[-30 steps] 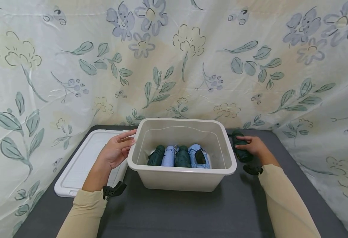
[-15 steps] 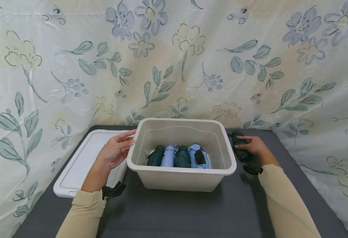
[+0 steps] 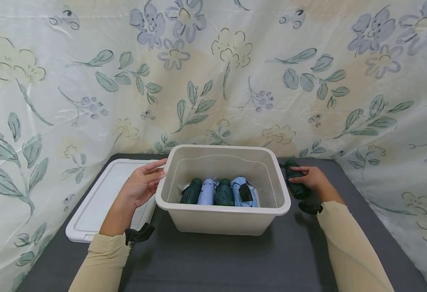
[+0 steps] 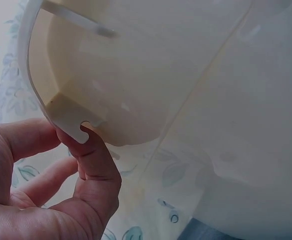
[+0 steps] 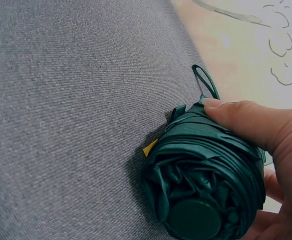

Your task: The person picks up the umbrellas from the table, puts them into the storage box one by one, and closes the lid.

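Observation:
A cream plastic storage bin [image 3: 221, 221] stands on the dark table, its inside in view. Two dark green folded umbrellas [image 3: 224, 193] and two light blue folded umbrellas [image 3: 207, 192] lie side by side on its floor. My left hand [image 3: 144, 184] holds the bin's left rim; in the left wrist view the thumb and a finger [image 4: 36, 137] pinch the rim's edge. To the right of the bin, my right hand [image 3: 310, 179] grips another dark green folded umbrella [image 5: 205, 165], which lies on the table. Its wrist loop shows beyond the thumb in the right wrist view.
A white lid [image 3: 107, 194] lies flat left of the bin, partly behind the left arm. The dark grey tabletop [image 3: 231, 263] stretches in front of the bin. A flower-patterned curtain [image 3: 213, 81] hangs close behind and at both sides.
Both hands, the bin and the umbrellas keep their places. Only the curtain at the left has shifted slightly.

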A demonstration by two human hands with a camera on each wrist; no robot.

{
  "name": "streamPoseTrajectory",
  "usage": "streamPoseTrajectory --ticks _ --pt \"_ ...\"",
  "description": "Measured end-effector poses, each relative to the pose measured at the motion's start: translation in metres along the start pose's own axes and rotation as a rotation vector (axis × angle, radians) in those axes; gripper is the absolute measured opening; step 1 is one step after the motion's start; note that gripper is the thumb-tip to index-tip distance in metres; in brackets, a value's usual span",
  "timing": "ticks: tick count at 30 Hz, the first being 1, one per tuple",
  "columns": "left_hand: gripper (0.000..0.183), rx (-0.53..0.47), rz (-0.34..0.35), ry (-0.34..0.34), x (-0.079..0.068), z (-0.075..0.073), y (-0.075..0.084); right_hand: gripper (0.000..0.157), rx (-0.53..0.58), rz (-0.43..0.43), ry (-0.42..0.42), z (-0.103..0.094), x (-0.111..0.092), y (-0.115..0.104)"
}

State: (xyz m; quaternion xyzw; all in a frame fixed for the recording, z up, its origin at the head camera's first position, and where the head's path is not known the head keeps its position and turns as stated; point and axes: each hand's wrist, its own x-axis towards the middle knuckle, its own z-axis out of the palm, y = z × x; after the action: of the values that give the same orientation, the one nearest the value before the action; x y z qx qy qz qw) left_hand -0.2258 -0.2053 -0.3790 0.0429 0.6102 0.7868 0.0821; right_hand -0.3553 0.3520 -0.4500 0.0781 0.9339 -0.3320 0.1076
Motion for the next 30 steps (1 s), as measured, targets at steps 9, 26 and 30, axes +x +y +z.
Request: streamPoseTrajectory --ticks 9,26,30 --pt "0.061 -0.033 0.002 -0.022 0.0029 -0.0030 0.0018 0.075 0.006 0.006 -0.001 0.0016 0.0018 -0.0018" --pt "0.068 -0.035 -0.001 -0.007 0.0026 -0.0017 -0.0017 0.073 0.008 -0.001 -0.002 0.0001 0.0006 0.0006" --pt "0.067 -0.039 -0.001 -0.012 0.0027 -0.0018 -0.0021 0.073 0.014 0.002 0.008 -0.0007 0.0001 0.0002"
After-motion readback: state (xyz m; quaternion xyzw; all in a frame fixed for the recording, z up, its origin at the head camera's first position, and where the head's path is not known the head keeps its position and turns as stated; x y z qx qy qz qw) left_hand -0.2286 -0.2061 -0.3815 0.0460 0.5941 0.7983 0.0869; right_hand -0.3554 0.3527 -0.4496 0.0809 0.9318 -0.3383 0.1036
